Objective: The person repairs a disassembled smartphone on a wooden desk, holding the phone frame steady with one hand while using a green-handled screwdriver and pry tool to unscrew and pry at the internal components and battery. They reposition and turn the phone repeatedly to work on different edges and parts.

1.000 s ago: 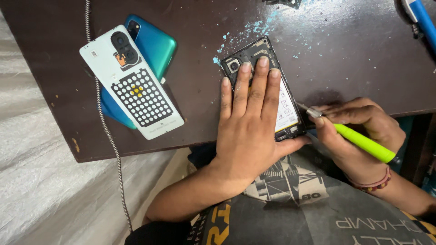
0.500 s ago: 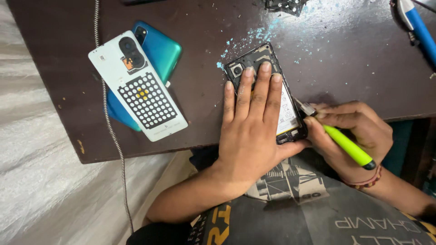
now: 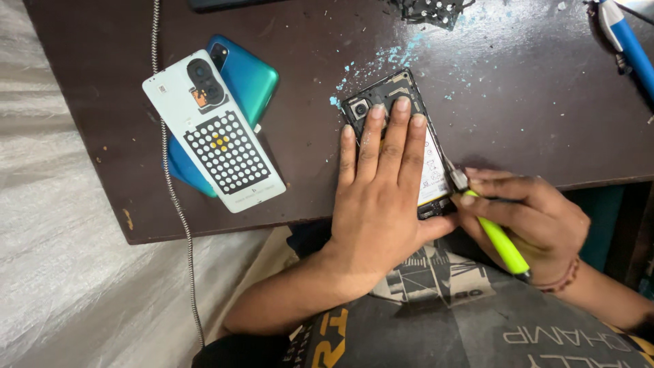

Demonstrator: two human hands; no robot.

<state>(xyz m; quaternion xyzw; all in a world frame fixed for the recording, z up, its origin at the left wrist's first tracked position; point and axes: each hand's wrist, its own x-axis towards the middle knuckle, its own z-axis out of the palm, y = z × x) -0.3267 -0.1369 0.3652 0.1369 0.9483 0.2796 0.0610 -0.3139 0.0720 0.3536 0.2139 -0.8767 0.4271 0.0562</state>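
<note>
An opened phone (image 3: 368,102) with its back off lies on the dark brown table (image 3: 306,54), camera end away from me. My left hand (image 3: 381,197) lies flat on it, fingers spread over the battery, pressing it down. My right hand (image 3: 531,218) grips a yellow-green screwdriver (image 3: 501,242), its metal tip against the phone's right edge near the lower corner. Most of the phone's lower half is hidden under my left hand.
A white back cover (image 3: 214,133) with a dotted black grid rests on a teal phone (image 3: 245,75) at the left. A braided cable (image 3: 170,177) runs down the table's left side. Blue specks dot the tabletop; a blue tool (image 3: 630,44) lies far right.
The view has shifted slightly, so everything sits a little lower and to the right. My left hand stays flat on the phone and my right hand keeps the screwdriver tip at its right edge.
</note>
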